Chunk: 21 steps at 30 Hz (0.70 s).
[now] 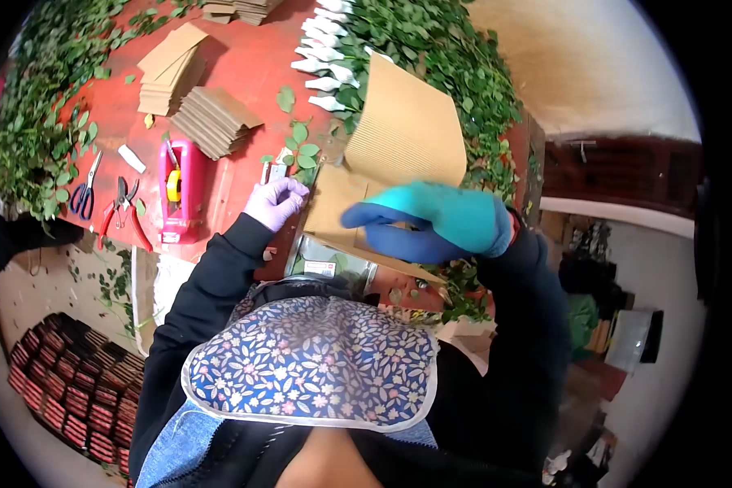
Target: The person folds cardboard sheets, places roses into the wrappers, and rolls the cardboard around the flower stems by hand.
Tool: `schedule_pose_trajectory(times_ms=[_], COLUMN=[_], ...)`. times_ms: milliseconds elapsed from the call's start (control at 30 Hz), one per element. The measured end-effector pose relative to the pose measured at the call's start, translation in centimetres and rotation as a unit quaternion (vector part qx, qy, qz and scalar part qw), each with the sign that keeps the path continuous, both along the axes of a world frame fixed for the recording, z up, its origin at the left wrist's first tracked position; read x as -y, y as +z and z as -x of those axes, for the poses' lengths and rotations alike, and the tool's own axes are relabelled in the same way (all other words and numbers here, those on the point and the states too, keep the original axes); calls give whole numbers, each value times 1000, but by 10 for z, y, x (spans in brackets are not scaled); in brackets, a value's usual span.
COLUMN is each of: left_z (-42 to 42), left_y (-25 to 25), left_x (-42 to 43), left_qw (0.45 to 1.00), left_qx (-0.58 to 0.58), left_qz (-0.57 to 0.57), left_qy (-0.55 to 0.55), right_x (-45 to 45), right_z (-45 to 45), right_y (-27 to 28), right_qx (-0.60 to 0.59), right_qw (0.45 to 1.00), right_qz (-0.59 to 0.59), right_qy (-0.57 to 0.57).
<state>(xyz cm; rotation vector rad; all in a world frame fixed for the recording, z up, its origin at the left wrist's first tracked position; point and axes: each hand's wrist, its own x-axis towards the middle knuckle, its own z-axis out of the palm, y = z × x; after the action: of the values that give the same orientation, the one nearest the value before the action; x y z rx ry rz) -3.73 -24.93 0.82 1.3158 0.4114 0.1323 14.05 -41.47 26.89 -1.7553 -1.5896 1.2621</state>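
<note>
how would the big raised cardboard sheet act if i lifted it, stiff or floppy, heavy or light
The raised cardboard sheet is probably light for its size, since it looks thin. It seems only moderately stiff: it stands up rather than hanging limp, yet looks slightly bowed. It may bend most easily along the fine parallel lines on its face.

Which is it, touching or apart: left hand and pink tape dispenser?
Apart. The head view shows a strip of red tabletop between the left hand and the pink tape dispenser.
</note>
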Motion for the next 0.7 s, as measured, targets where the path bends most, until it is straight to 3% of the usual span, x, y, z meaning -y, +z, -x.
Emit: schedule_pose_trajectory(times_ms=[33, 100, 133, 200, 267, 333, 467, 600, 667, 700], left_z=[3, 0, -2, -9, -14, -20, -29, -35, -33, -32], left_y=[4, 5, 8, 20, 13, 13, 25, 23, 17, 14], left_x=[-1, -6, -9, -14, -18, -17, -15, 0, 6, 6], left_qw=[1000, 981, 978, 971, 958, 954, 906, 885, 846, 859], left_qx=[-5, -64, -70, -116, -136, -128, -142, -149, -95, -89], left_qz=[0, -141, -150, -127, -182, -196, -309, -327, -435, -413], left_qy=[-13, -117, -124, -167, -173, -187, -252, -295, -293, -290], right_x=[22, 59, 64, 84, 79, 63, 45, 50, 51, 52], right_z=[5, 5, 2, 10, 20, 18, 30, 32, 36, 37], right_y=[-10, -46, -57, -111, -148, -157, -198, -215, -217, -218], right_qx=[-5, 86, 107, 195, 240, 228, 267, 303, 315, 321], right_qw=[1000, 988, 984, 975, 960, 969, 959, 949, 945, 942], right_qz=[0, 20, 82, -29, -112, -82, -73, -59, -64, -64], right_qy=[-13, -127, -116, -103, -90, -44, -53, -62, -64, -70])
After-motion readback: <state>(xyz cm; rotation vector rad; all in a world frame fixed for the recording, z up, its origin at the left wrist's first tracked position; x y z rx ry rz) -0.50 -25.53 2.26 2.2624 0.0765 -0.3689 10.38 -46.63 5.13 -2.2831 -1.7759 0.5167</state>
